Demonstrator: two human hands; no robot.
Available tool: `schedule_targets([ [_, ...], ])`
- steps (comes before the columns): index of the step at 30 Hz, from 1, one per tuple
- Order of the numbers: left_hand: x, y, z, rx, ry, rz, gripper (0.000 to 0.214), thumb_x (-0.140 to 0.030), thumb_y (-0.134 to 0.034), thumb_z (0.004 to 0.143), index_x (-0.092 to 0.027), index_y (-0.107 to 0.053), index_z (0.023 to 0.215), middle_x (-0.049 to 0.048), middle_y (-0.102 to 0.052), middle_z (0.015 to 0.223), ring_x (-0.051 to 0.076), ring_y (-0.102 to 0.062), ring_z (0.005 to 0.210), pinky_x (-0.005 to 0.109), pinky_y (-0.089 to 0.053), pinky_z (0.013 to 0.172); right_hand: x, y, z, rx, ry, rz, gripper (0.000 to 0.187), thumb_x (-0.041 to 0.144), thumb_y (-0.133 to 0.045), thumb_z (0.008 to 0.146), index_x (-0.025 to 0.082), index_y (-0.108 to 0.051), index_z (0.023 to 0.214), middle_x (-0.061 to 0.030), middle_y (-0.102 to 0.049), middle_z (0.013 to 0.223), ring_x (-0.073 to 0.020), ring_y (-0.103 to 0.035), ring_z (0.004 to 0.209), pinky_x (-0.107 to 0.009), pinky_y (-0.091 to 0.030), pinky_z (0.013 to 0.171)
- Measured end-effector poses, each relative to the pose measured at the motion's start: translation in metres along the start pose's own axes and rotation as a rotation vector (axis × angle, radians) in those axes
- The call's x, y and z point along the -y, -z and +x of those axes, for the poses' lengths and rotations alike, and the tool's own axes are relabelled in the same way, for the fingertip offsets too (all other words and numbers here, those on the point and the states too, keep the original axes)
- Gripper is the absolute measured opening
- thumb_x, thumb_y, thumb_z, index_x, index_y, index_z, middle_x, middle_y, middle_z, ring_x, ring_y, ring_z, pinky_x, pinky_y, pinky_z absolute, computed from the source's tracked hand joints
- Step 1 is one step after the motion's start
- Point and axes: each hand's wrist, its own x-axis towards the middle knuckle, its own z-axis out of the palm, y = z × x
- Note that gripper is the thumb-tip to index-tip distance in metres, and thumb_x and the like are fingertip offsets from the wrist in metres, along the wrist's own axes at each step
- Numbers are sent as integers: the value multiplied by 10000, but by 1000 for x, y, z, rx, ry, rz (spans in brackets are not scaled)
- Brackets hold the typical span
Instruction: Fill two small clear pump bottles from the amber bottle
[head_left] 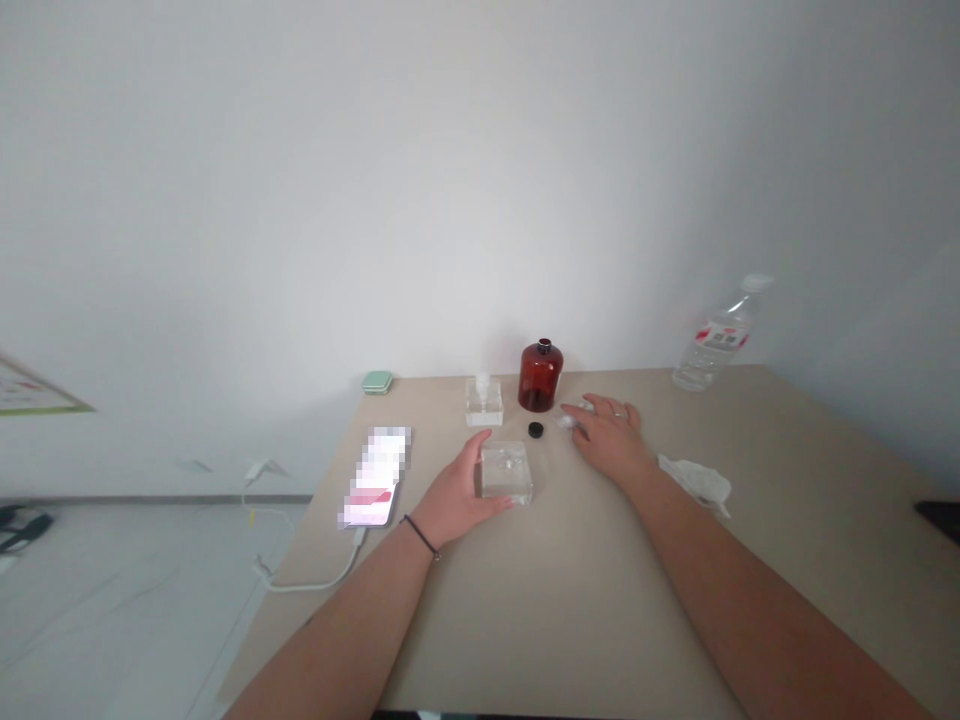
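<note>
My left hand point(454, 492) is wrapped round the left side of a clear square glass bottle point(507, 472) standing on the beige table point(570, 600). My right hand point(611, 438) lies on the table with its fingers closed on a small white thing point(568, 422) that I cannot make out. A small black cap point(535, 430) lies between the hands. Behind them stand a dark red-brown bottle point(540, 375) with its neck uncovered and a second clear glass bottle point(484, 402).
A phone point(375, 478) with a white cable lies at the table's left. A small green case point(377, 381) sits at the back left corner. A plastic water bottle point(718, 338) stands back right. A crumpled white tissue point(697, 478) lies by my right forearm.
</note>
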Motion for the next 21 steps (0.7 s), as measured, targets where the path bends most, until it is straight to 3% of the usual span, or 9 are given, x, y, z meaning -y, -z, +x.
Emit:
schedule_targets([
  [9,1,0,1,8,-6,8,957,-328,-822,718,-227,-292,1508,136,-569,1407,330,-528,1322,485,-376,1142,3,2,0,12,-10,5,439,250,-475,912,300,-643,1315,-130,-545,1451,-328,-480,1320,-588,-247,1121],
  [13,3,-1,1,-1,-17,-3,959,-325,-828,712,-236,-301,1507,134,-561,1415,334,-519,1330,492,-375,1141,0,17,-2,-9,-52,-33,490,253,-497,897,280,-597,1376,-148,-536,1466,-345,-488,1313,-602,-269,1103],
  [18,7,-1,1,3,-32,-19,973,-348,-835,710,-249,-291,1510,138,-552,1427,331,-521,1326,492,-389,1125,-36,43,-25,38,-295,-154,469,410,-539,870,263,-652,1301,-187,-654,1285,-410,-615,1103,-647,-389,930],
  [21,7,-1,2,4,-31,-9,970,-345,-836,706,-246,-298,1507,142,-557,1419,335,-526,1318,493,-392,1120,-70,41,-43,114,-391,-134,512,542,-650,775,250,-724,1188,-215,-709,1140,-412,-674,948,-573,-462,782],
])
